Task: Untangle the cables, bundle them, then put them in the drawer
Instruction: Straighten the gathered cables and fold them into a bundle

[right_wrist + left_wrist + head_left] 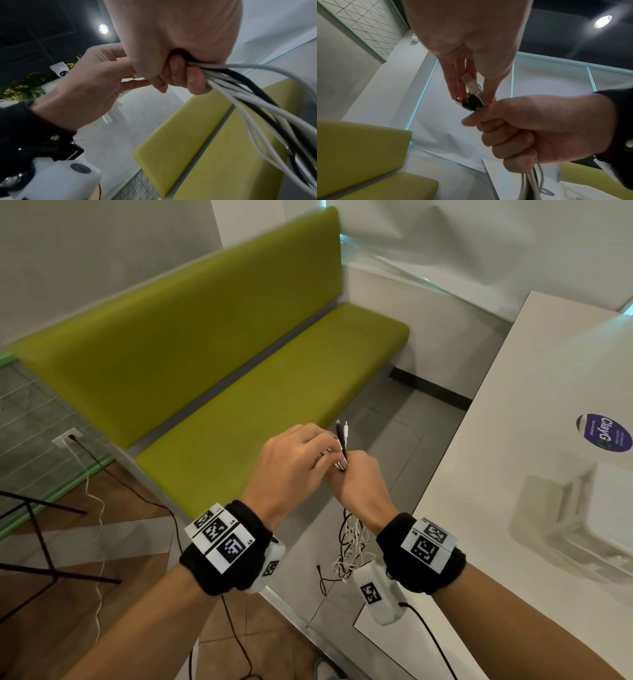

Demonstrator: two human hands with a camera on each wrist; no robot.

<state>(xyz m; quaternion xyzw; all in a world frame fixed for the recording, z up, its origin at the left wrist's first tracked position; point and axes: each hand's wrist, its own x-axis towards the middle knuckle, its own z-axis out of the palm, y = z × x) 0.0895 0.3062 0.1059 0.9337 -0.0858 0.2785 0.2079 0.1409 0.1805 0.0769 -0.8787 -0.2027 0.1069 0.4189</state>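
Cables [352, 537], white and black, hung in mid-air in front of the green bench [239, 392], clenched in the right grip [359, 484], loose ends dangling below near the counter's [513, 440] left edge. Left grip [291, 463] pinched the plugs [471, 97] sticking up above the right fist.

Open air is left above the grey floor [383, 440] between the green bench [260, 419] and the white surface [513, 474]; both hands are held in this gap. Passage to the right is closed by the near edge of the surface, and to the left by the bench seat's front edge. Below the right hand [359, 484], the way down is hung with black and white cables [352, 542].
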